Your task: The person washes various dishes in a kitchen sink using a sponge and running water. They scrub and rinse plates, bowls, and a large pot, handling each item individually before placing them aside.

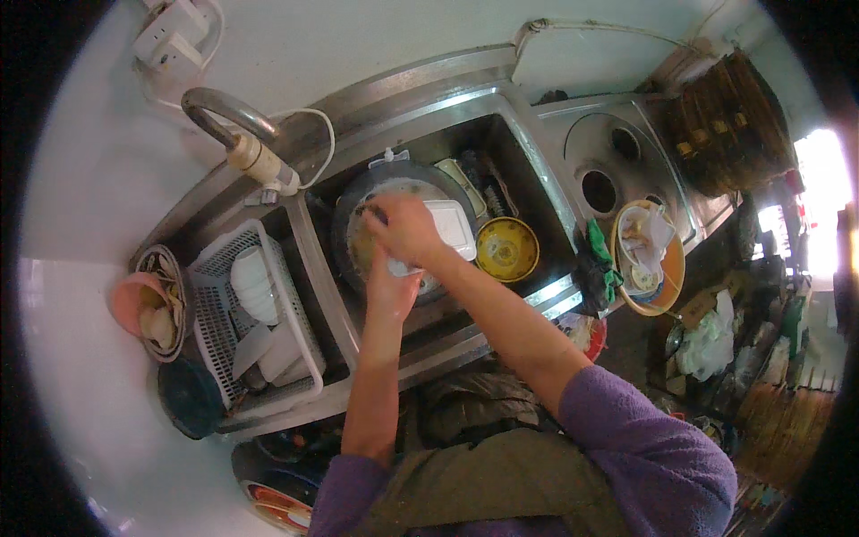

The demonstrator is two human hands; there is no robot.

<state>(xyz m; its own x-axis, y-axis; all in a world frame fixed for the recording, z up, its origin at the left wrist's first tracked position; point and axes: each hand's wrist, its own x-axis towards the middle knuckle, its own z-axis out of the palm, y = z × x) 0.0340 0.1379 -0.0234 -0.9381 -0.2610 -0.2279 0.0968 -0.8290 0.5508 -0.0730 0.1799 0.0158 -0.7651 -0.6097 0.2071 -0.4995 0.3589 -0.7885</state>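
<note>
My right hand (pixel 408 228) is bent over my left hand (pixel 391 288), above a round dark basin (pixel 343 258) of cloudy water in the sink. Something small and dark shows at the right fingertips, too blurred to name. A whitish plastic edge (pixel 404 268) shows beside the left fingers, which the right hand partly hides. Whether either hand grips anything is unclear. Right of my hands, a white rectangular plastic container (pixel 451 227) lies at the basin. Against the basin's right side sits a yellow patterned bowl (pixel 507 249).
A pale tray (pixel 461 186) and dark brushes (pixel 493 191) lie behind the bowl. At left, a white plastic basket (pixel 290 285) holds stacked white bowls (pixel 255 285), below the faucet (pixel 251 154). Right of the sink are a green-black cloth (pixel 597 258) and an orange basin (pixel 673 278).
</note>
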